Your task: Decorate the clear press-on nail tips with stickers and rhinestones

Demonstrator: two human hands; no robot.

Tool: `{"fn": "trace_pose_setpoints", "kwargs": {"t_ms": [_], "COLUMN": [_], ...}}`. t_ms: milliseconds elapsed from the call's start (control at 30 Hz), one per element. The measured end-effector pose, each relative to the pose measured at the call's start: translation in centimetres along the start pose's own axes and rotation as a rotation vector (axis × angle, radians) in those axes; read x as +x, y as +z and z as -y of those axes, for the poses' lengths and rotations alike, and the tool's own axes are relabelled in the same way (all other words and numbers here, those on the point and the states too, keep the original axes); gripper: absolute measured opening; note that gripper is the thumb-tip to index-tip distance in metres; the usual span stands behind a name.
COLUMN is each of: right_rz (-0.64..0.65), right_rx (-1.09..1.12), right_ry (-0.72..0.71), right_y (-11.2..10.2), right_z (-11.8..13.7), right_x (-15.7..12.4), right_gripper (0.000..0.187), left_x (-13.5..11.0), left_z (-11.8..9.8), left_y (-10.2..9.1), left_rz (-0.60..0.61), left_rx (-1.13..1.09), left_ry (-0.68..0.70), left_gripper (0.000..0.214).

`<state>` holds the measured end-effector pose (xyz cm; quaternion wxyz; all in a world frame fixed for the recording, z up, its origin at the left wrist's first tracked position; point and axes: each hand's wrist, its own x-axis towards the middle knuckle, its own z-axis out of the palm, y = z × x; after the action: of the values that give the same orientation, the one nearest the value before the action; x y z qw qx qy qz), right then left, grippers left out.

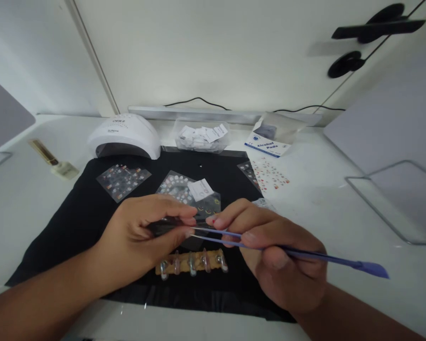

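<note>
My left hand (pixel 145 229) is closed, pinching the edge of a thin clear sticker sheet (pixel 165 226) that is partly hidden behind its fingers. Purple tweezers (pixel 294 251) lie in my closed right hand (pixel 280 251), their two tips apart and pointing left, close to my left thumb. A tiny red piece (pixel 213 221) shows at a right fingertip. Just below the hands, a tan strip (pixel 170 265) bears several clear and pinkish false nails (pixel 192 264). Behind the hands lie a sheet of pale round stickers (pixel 173 184) and a small white packet (pixel 200 189).
A black mat (pixel 74 227) covers the table's middle. At the back stand a white nail lamp (pixel 126 135), a clear tub of packets (pixel 202 137) and an alcohol pads box (pixel 270 142). Further sticker sheets (pixel 123 181) lie around; a polish bottle (pixel 64 169) lies left.
</note>
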<state>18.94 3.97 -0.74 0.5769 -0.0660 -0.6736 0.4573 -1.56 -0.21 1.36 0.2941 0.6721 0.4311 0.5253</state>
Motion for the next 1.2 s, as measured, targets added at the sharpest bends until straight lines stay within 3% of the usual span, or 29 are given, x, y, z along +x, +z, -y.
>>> {"fn": "trace_pose_setpoints", "kwargs": {"t_ms": [267,733,1200], "right_rz": [0.002,0.192,0.187], "right_rx": [-0.005,-0.201,-0.186], "right_ry": [-0.004,-0.089,-0.14], "right_y": [-0.2,-0.7,-0.6], "right_z": [0.5,1.7,2.1], "right_x": [0.0,-0.1,0.2], "right_gripper": [0.022,0.027,0.029], "left_x": [0.1,0.4,0.2], "left_z": [0.2,1.7,1.2], "left_y": [-0.3,-0.6,-0.5], "left_rz": [0.047,0.082,0.14], "left_rx": [-0.003,0.019,0.055], "left_ry": [0.054,0.305,0.395], "left_gripper": [0.02,0.026,0.032]}}
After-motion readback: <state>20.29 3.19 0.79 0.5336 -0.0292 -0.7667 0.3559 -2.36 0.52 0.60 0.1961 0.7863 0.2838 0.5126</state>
